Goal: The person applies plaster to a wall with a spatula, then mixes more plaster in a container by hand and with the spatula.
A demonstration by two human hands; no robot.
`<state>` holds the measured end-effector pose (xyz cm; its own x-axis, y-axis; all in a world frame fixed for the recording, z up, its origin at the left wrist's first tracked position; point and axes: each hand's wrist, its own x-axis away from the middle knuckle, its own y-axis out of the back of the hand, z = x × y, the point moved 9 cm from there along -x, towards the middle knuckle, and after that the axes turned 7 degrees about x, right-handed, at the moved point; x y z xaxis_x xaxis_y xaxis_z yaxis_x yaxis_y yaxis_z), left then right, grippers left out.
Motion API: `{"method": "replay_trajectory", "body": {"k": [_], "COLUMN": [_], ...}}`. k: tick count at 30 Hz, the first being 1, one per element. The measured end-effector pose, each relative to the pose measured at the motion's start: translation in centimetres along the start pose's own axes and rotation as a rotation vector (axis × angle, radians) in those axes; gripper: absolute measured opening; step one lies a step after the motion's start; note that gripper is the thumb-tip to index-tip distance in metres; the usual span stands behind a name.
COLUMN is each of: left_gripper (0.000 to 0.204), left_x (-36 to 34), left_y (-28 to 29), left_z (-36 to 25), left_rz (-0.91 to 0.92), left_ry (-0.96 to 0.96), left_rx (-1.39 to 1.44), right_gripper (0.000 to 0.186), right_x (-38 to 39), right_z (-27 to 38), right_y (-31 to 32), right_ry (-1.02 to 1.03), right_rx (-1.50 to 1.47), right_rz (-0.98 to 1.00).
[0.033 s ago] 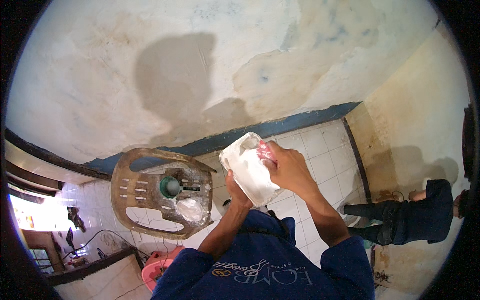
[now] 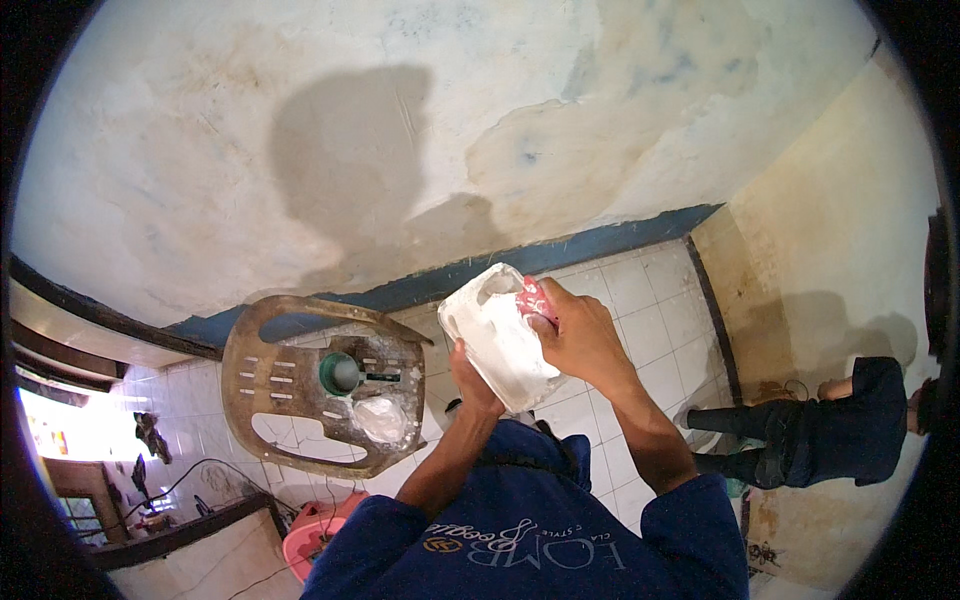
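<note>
I hold a white plastic container (image 2: pixel 495 345), smeared with white paste, tilted in front of my chest. My left hand (image 2: pixel 472 385) grips its lower end from underneath. My right hand (image 2: pixel 580 335) presses a small red-and-pink pad (image 2: pixel 535 297) against the container's upper rim, fingers closed around the pad. Both forearms come up from my blue shirt at the lower edge.
A brown plastic chair (image 2: pixel 255 375) stands at the left, carrying a green cup (image 2: pixel 338 373) and a clear plastic bag (image 2: pixel 380 418). A pink basin (image 2: pixel 315 535) sits on the white tiled floor below it. Another person in dark clothes (image 2: pixel 820 430) sits by the right wall.
</note>
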<state>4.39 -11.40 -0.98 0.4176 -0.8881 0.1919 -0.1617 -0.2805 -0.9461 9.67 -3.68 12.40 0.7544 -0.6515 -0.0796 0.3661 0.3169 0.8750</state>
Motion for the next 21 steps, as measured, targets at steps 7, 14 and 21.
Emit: {"method": "replay_trajectory", "body": {"k": [7,14,21], "left_gripper": [0.083,0.084,0.083], "left_x": [-0.2,0.0,0.0], "left_y": [0.5,0.2,0.6], "left_z": [0.0,0.0,-0.3], "left_rz": [0.045,0.031,0.008], "left_ry": [-0.007,0.004,-0.011], "left_rx": [0.069,0.127,0.097], "right_gripper": [0.031,0.034,0.036], "right_x": [-0.3,-0.6,-0.7], "right_z": [-1.1,-1.3,0.0], "right_y": [-0.7,-1.2,-2.0], "right_ry": [-0.011,-0.03,0.002], "right_rx": [-0.062,0.015,0.0], "right_rz": [-0.065,-0.017,0.049]}}
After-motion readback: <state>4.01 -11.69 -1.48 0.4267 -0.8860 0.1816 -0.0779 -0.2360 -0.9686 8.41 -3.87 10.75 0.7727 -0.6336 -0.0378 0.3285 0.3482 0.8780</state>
